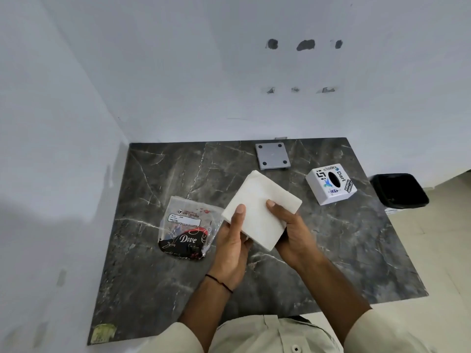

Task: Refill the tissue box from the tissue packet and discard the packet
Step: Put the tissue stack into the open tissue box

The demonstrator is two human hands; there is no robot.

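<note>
Above a dark grey marble tabletop with pale veins (178, 289), a thick square stack of white tissues (260, 207), held in the air by both hands and tilted so one corner points toward the wall. Left hand (230, 248) at the stack's near-left edge, thumb (239, 212) pressed flat on the top face, remaining fingers curled beneath and mostly hidden. Right hand (293, 233) at the near-right edge, thumb tip (271, 203) lying on the top face near the middle, other fingers wrapped under the stack's right side. Both hands closed on the stack, which spans the gap between them, its far half projecting clear beyond the fingertips. A thin dark thread bracelet (219, 282) around the left wrist. Left of the hands, flat on the tabletop and just apart from the left hand, an emptied clear plastic tissue packet with a black and red "Dove" print at its near end (187, 228), crumpled and slack. Farther back on the right, well apart from the stack, a white square tissue box cover with an oval slot and stickers (331, 184), lying on the marble. Behind it, near the wall, a grey square base plate with four dark round feet (272, 156). Beyond the table's right edge, on the pale tiled floor, a bin lined with a black bag (400, 191). Beige shirt sleeves at the bottom of the view.
</note>
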